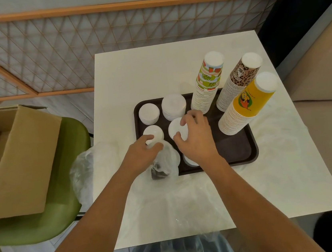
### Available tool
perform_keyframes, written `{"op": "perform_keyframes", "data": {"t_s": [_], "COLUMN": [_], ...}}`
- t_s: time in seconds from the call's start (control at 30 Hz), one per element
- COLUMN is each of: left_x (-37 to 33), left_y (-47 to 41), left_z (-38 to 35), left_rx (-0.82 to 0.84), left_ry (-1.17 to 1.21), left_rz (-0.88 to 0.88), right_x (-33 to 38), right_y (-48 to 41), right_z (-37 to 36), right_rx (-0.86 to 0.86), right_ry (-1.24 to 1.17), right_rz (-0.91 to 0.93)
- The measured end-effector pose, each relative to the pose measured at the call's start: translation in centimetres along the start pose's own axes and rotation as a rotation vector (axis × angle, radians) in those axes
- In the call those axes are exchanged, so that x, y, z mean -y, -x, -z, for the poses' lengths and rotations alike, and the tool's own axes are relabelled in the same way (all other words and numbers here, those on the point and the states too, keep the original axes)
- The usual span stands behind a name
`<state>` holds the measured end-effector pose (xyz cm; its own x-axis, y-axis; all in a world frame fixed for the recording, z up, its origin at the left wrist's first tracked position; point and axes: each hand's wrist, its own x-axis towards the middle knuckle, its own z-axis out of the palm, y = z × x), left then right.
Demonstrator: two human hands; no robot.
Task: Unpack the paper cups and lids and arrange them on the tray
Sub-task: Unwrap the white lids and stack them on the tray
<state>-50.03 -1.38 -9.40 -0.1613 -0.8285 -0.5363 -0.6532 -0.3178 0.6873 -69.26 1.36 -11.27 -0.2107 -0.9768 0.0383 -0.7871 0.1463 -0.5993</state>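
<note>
A dark brown tray [237, 148] lies on the white table. Three tall upside-down stacks of paper cups stand at its right: a fruit-print stack [208, 85], a leopard-print stack [237, 81] and a yellow stack [246, 105]. White lid stacks sit on the left half: a back-left one [149, 113], a taller back one [173, 106], a front-left one [153, 132] and a middle one [176, 127]. My right hand [195, 136] grips the middle lid stack from above. My left hand [143, 151] holds a clear plastic bag [167, 163] at the tray's front-left corner. Another lid [190, 161] shows under my right wrist.
Loose clear plastic wrap [183, 203] covers the table's near part and hangs over its front edge. An open cardboard box [14, 157] sits on a green chair [68, 192] to the left. A lattice screen [109, 45] stands behind. A beige seat [323, 85] lies to the right.
</note>
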Motion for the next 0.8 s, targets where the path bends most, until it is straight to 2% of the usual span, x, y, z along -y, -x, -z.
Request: {"op": "perform_keyframes", "data": {"t_s": [0.03,0.1,0.2,0.27,0.37,0.5,0.63,0.7,0.8], "left_x": [-0.3,-1.0,-2.5,-3.2,-3.1,-1.8,-1.1,-1.1,-1.0], "left_y": [0.3,0.8,2.2,3.3,4.6,6.2,8.7,9.5,9.8], "left_z": [0.3,0.8,1.5,2.3,3.3,3.7,3.3,3.0,3.3], "left_rx": [-0.014,-0.032,0.009,0.12,0.247,0.154,0.178,0.135,0.001], "left_ry": [0.055,0.206,0.484,0.643,0.799,0.593,0.431,0.349,0.333], "left_rz": [-0.005,-0.005,0.062,0.101,0.06,-0.14,-0.142,-0.149,-0.15], "right_x": [0.5,1.5,2.5,3.6,5.4,7.9,10.5,11.3,11.7], "right_y": [1.0,3.1,5.7,6.4,6.9,7.5,8.0,7.6,7.3], "right_z": [0.5,1.1,0.4,0.3,0.5,0.4,-0.1,-0.3,1.2], "right_rx": [-0.014,0.117,0.322,0.33,0.247,0.088,-0.021,0.018,0.167], "right_ry": [-0.16,-0.388,-0.492,-0.647,-0.868,-0.989,-0.94,-0.937,-1.135], "right_rz": [0.014,0.04,-0.02,-0.143,-0.304,-0.407,-0.386,-0.438,-0.639]}}
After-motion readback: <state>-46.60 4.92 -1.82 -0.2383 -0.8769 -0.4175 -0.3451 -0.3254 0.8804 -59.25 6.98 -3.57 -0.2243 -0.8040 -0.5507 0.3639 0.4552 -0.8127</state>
